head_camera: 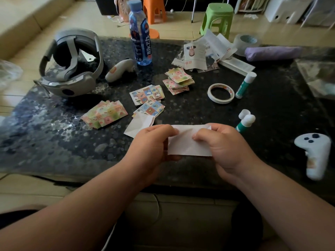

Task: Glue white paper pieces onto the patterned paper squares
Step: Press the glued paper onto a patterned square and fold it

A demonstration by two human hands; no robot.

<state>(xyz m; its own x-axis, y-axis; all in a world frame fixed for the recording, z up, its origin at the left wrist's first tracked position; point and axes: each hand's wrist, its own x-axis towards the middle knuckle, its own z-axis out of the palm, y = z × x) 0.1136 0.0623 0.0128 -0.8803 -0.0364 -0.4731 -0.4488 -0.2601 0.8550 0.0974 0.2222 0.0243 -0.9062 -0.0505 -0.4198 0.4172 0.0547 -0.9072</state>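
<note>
Head view: both hands pinch one white paper piece (188,142) just above the near table (54,142) edge, left hand (154,142) on its left end, right hand (224,144) on its right. Long axis runs left to right, face tilted toward the person. Judgement: keep thumbs close and pull evenly. An uncapped glue stick (244,123) lies just right; patterned squares (148,95) lie beyond.

A home living room, by the look. Low dark stone coffee table (54,134), cream sofa (20,20) (far left), plastic stools (216,19) on tiled floor.
</note>
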